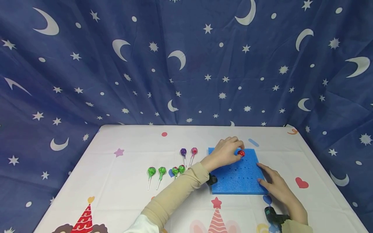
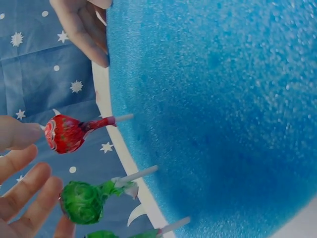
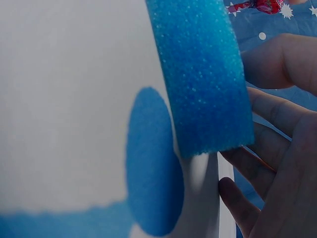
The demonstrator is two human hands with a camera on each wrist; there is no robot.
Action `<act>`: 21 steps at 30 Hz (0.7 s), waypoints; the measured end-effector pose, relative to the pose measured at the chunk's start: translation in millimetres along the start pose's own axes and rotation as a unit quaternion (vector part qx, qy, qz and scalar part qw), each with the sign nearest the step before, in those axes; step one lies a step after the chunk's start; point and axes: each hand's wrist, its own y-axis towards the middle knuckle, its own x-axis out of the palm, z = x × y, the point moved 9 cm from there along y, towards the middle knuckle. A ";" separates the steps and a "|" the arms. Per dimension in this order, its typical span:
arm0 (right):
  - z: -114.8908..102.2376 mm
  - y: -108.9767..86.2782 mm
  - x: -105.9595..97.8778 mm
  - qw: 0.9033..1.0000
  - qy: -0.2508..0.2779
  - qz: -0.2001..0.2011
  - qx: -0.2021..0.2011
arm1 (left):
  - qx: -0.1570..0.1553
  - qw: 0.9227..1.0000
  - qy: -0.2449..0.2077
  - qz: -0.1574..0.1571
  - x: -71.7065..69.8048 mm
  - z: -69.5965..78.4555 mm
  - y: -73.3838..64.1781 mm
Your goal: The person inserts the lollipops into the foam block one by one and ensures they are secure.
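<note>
A blue foam block (image 1: pixel 239 186) with rows of small holes lies on the table at the right. A red-wrapped lollipop (image 1: pixel 241 153) stands with its stick in the foam near the far edge. My left hand (image 1: pixel 225 152) reaches over the block, its thumb tip at the top of the red lollipop and its other fingers spread loosely. Beside the red one, a green lollipop (image 2: pixel 83 202) and another green lollipop (image 2: pixel 101 234) also stand in the foam; the left hand hides them from the head view. My right hand (image 1: pixel 275 184) rests against the block's right edge.
Left of the block, several green lollipops (image 1: pixel 151 171) lie on the white patterned table, some partly behind the left sleeve. A purple lollipop (image 1: pixel 183 151) and a pink lollipop (image 1: pixel 194 150) lie farther back. A blue starry curtain (image 1: pixel 186 64) hangs behind the table.
</note>
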 end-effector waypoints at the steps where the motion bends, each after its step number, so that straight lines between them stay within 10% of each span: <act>1: 0.0 0.0 0.1 1.000 0.000 0.000 0.000 | -0.001 1.000 0.000 0.003 -1.4 -0.4 -1.0; 21: 0.0 -0.9 1.1 1.000 0.001 -0.003 0.005 | -0.043 0.996 -0.057 0.049 -29.5 -28.1 -37.7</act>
